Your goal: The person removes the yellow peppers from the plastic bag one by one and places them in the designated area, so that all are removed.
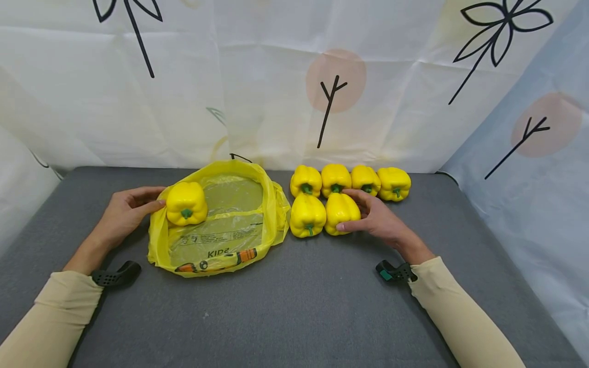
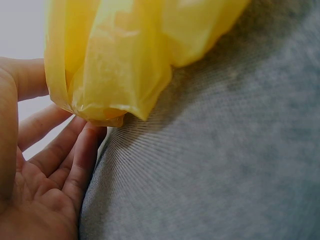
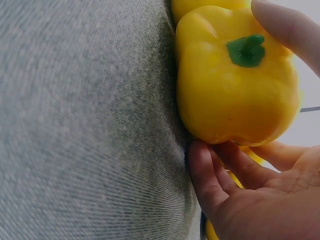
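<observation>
A yellow plastic bag (image 1: pixel 274 204) lies with its mouth spread wide on the grey table. Inside its left side sits one yellow bell pepper (image 1: pixel 186 203) with a green stem. My left hand (image 1: pixel 129 212) holds the bag's left rim beside that pepper; in the left wrist view, folds of the bag (image 2: pixel 120 65) hide the thumb tip. My right hand (image 1: pixel 379 220) grips another yellow bell pepper (image 3: pixel 237 95), thumb on the near side and fingers round the far side. This one is at the right end of the front row, beside a second front pepper (image 1: pixel 308 216).
Behind the front row stands a back row of several yellow peppers, ending at a right-hand pepper (image 1: pixel 394 184). A patterned white cloth (image 1: pixel 267 76) hangs along the table's back edge, and another cloth (image 1: pixel 529 204) borders the right side. Grey table surface (image 1: pixel 276 317) extends in front.
</observation>
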The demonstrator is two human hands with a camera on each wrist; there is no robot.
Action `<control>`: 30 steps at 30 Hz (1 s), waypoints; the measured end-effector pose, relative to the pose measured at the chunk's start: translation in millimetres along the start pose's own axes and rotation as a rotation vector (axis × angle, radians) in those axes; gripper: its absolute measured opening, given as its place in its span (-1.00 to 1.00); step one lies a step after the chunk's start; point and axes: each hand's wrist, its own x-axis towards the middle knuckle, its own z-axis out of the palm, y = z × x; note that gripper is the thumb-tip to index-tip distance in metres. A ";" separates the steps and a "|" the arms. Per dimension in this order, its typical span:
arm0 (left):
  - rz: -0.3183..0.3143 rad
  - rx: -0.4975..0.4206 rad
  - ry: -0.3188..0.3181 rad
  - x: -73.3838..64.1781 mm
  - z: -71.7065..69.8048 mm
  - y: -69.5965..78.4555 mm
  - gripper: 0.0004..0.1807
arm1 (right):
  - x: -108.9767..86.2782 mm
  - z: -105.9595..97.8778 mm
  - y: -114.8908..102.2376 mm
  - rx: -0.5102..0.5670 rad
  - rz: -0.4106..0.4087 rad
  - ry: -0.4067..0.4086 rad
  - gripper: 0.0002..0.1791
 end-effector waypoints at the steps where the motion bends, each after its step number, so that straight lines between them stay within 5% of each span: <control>1: -0.004 0.003 -0.001 0.1 -0.1 -0.3 -0.46 | 0.1 -0.1 0.1 -0.002 -0.002 0.000 0.04; 30: 0.004 0.024 -0.002 -1.8 0.6 2.2 -0.44 | -3.8 -4.2 -2.7 -0.007 -0.021 0.007 0.02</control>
